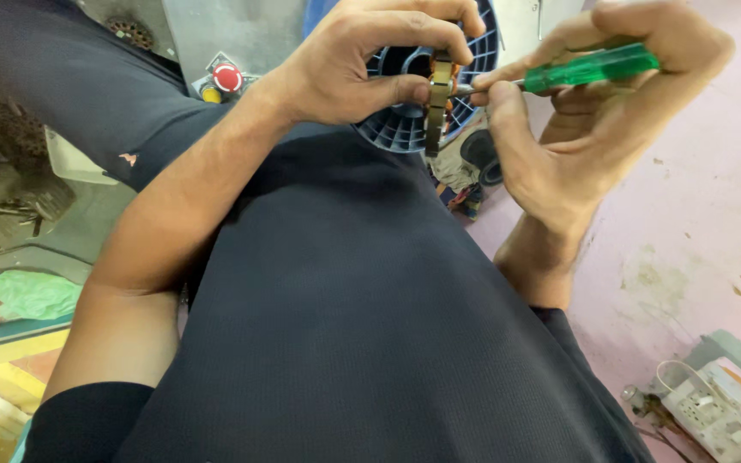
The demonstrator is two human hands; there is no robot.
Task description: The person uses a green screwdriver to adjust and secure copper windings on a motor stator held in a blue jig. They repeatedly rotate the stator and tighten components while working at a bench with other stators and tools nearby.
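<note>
step: prying at brown wound part (439,94) in front of blue spool (405,129) | left hand (362,60) pinches part | right hand (593,111) grips green-handled screwdriver (589,67), tip at part (contact unclear) | next: likely steady leverage

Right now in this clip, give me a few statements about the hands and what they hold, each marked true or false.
1. The right hand holds a screwdriver with a clear green handle. True.
2. The left hand is empty and rests on the floor. False: it pinches a small brown metal ring part up in front of the person.
3. The screwdriver's metal tip meets the ring part. True.
4. A blue ribbed plastic spool sits behind the hands. True.
5. The person wears a white shirt. False: the shirt is dark.
</note>
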